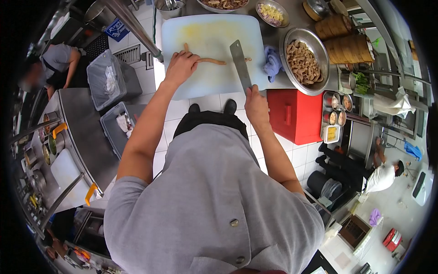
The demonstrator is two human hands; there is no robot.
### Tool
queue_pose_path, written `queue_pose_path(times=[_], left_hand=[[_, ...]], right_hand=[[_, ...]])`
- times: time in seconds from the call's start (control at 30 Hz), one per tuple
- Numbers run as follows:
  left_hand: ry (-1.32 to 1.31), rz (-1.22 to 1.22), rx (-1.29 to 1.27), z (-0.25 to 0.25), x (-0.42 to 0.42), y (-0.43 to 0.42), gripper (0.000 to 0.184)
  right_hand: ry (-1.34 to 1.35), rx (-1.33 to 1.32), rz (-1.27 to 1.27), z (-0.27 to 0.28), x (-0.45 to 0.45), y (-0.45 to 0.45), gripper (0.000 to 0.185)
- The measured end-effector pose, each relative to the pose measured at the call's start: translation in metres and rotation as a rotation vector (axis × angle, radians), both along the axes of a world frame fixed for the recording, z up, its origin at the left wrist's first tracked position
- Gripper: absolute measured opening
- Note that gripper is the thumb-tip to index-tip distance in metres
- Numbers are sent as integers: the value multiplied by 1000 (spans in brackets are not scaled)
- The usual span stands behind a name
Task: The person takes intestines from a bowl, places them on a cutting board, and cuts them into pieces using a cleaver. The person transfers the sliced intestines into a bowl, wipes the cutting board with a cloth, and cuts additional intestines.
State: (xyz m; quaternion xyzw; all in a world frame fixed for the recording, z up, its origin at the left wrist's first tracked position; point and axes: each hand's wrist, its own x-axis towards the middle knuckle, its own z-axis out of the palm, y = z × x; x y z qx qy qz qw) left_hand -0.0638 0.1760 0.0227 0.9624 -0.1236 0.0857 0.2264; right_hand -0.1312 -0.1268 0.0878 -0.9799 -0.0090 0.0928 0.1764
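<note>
My left hand (181,67) rests on the white cutting board (205,86), its fingers pressing on a long, thin brown piece of food (212,60) that sticks out on both sides. In my right hand (256,107) is the handle of a cleaver (240,64), its wide blade lying over the board's right part. A small cut bit (248,59) lies just right of the blade. Yellow stains mark the board's far half.
A steel bowl of cut brown pieces (303,61) stands right of the board, beside a bluish cloth (272,63). Bamboo steamers (349,49) are farther right. A red box (294,116) stands below. Other people (383,177) are at both sides.
</note>
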Motion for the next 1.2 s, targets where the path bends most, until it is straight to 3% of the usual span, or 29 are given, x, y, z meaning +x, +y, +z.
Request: queue_pose_path(times=[0.17, 0.3, 0.63, 0.7, 0.83, 0.93, 1.13, 1.2], left_hand=[[-41, -1, -17, -3, -1, 0, 17], [-46, -8, 1, -1, 0, -1, 18], [116, 8, 1, 5, -13, -35, 18], [-3, 90, 20, 6, -13, -47, 22], [-178, 17, -76, 0, 0, -56, 19], [-14, -93, -87, -19, 17, -73, 18], [82, 59, -116, -20, 31, -115, 17], [43, 80, -156, -18, 26, -113, 25]], right_hand=[[28, 41, 9, 32, -20, 15, 26], [78, 37, 13, -18, -18, 10, 27], [-8, 97, -22, -2, 16, -16, 25], [-24, 93, -16, -4, 16, -19, 26], [-36, 117, -13, -9, 10, -24, 26], [-45, 116, -21, -9, 6, -27, 27], [-31, 92, -66, -6, 2, -30, 27], [-28, 78, -82, 1, -2, -28, 26]])
